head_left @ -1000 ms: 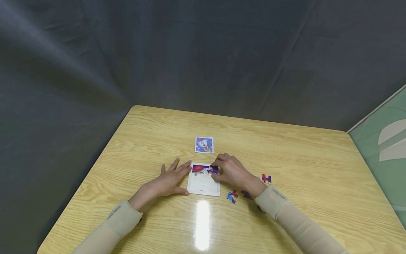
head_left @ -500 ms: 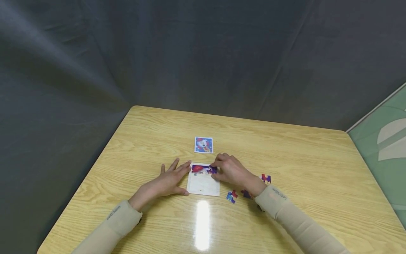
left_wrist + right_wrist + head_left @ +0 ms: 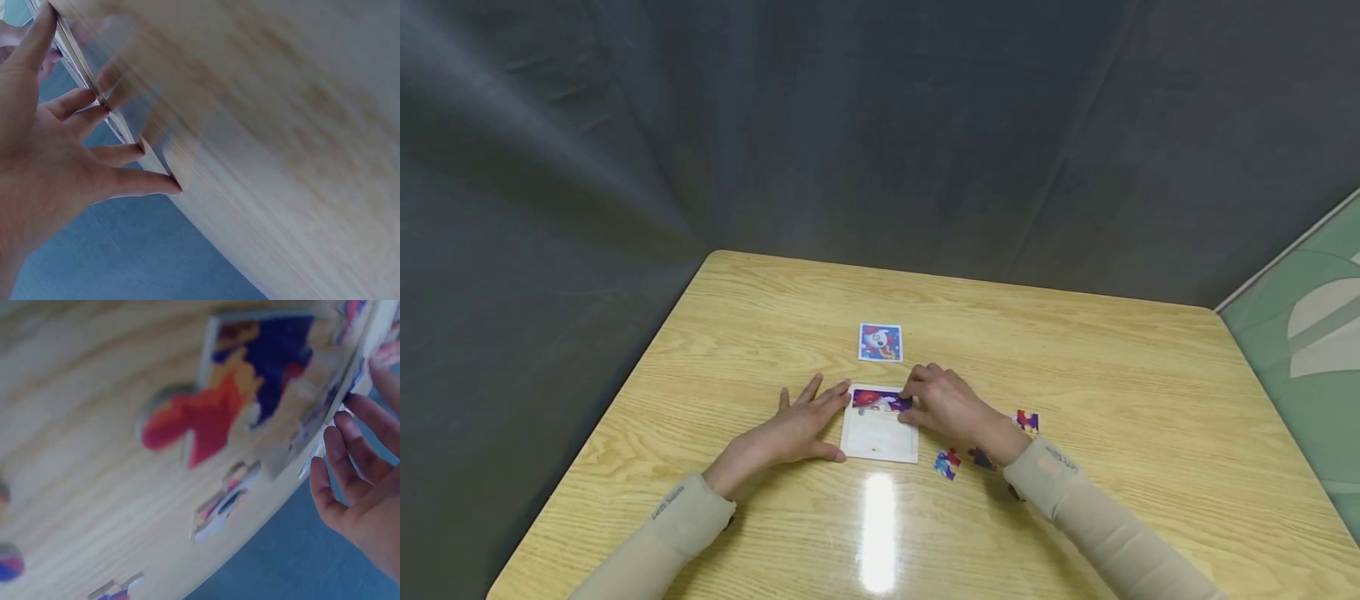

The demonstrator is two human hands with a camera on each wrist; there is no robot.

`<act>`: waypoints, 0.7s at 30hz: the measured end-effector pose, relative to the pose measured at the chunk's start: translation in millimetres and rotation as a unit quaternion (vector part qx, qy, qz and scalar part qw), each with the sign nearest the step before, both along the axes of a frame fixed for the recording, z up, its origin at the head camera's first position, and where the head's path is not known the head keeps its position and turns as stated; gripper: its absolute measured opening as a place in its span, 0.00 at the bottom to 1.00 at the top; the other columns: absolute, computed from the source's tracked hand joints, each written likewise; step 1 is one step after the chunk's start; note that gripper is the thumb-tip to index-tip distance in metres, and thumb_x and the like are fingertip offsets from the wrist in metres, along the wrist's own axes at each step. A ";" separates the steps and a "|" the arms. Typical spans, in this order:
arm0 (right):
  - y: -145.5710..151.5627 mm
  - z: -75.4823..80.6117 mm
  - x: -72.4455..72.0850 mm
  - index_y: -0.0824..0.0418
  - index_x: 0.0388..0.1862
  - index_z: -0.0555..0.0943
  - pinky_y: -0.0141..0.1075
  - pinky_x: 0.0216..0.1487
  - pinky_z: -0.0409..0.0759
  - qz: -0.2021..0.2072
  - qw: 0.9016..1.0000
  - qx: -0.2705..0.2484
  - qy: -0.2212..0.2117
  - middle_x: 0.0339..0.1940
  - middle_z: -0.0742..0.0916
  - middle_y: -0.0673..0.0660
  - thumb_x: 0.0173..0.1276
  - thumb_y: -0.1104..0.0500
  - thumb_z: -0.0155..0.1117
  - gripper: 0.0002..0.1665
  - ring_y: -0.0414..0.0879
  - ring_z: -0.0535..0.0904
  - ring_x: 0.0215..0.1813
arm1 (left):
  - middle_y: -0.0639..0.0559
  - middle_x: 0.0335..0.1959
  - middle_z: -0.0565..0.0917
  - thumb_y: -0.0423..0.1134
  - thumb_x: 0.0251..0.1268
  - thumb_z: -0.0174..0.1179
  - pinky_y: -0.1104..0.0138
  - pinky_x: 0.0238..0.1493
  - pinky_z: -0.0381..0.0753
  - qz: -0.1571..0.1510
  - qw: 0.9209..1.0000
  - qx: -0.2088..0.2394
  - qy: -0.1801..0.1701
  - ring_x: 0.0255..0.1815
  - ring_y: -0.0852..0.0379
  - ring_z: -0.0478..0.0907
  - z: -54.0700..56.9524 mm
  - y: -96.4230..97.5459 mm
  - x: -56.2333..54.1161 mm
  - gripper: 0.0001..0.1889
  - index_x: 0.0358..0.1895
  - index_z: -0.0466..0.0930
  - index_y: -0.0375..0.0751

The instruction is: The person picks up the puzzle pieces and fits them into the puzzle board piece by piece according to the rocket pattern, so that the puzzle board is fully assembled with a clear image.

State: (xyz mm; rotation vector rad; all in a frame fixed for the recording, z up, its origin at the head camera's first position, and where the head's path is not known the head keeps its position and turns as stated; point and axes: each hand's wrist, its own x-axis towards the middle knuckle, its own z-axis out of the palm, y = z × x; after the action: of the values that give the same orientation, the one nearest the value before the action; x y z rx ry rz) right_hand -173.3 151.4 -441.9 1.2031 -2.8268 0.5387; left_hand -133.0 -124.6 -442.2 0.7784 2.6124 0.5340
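Observation:
A white puzzle tray (image 3: 880,437) lies on the table, its far row filled with red, white and purple puzzle pieces (image 3: 872,401). At the right end of that row my right hand (image 3: 951,404) pinches a purple puzzle piece (image 3: 898,404) between thumb and forefinger, mostly covered by the fingertips. My left hand (image 3: 801,429) lies spread against the tray's left side, fingertips at its far left corner and thumb at the near left one. In the left wrist view the left hand's fingers (image 3: 125,153) are spread and fairly straight, with tips on the table.
Beyond the tray lies a square picture card (image 3: 880,342) showing a white rocket-like figure. Loose puzzle pieces lie right of the tray: a blue-and-red piece (image 3: 947,463), a dark piece (image 3: 981,457) partly beside the right wrist, and a purple-red piece (image 3: 1027,421). Dark curtain (image 3: 880,142) hangs behind the table.
The purple puzzle piece under my right fingers has shifted slightly and sits closer against its neighbour in the far row. My left hand keeps its place; the view drifts slightly.

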 end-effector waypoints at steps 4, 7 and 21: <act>11.5 3.7 -1.7 0.59 0.43 0.87 0.36 0.37 0.76 -0.012 1.000 -0.026 0.005 0.40 0.83 0.52 0.62 0.53 0.71 0.15 0.44 0.75 0.40 | 0.49 0.78 0.49 0.56 0.56 0.66 0.24 0.58 0.38 0.000 1.000 0.000 0.002 0.76 0.33 0.34 -1.0 0.0 0.8 0.47 0.75 0.56 0.41; 24.8 5.9 -0.2 0.61 0.43 0.87 0.37 0.38 0.77 -0.024 0.999 -0.039 0.008 0.41 0.83 0.54 0.61 0.56 0.71 0.13 0.45 0.76 0.41 | 0.49 0.78 0.49 0.56 0.55 0.66 0.24 0.58 0.38 0.001 1.000 0.002 0.002 0.76 0.33 0.35 -1.3 -0.1 1.5 0.47 0.75 0.56 0.41; 63.6 -2.9 15.4 0.60 0.52 0.84 0.40 0.41 0.74 0.005 0.999 -0.020 -0.046 0.48 0.83 0.54 0.59 0.56 0.73 0.21 0.46 0.75 0.44 | 0.49 0.78 0.48 0.55 0.56 0.66 0.25 0.59 0.37 0.006 1.000 0.000 -0.006 0.76 0.35 0.33 1.4 -1.1 2.7 0.46 0.75 0.55 0.42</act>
State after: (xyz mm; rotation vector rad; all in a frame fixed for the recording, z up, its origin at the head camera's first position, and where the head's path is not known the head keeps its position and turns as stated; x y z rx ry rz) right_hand -157.9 215.0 -444.8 1.2161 -2.8723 0.6648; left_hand -130.3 -125.6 -440.8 0.7585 2.6077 0.5389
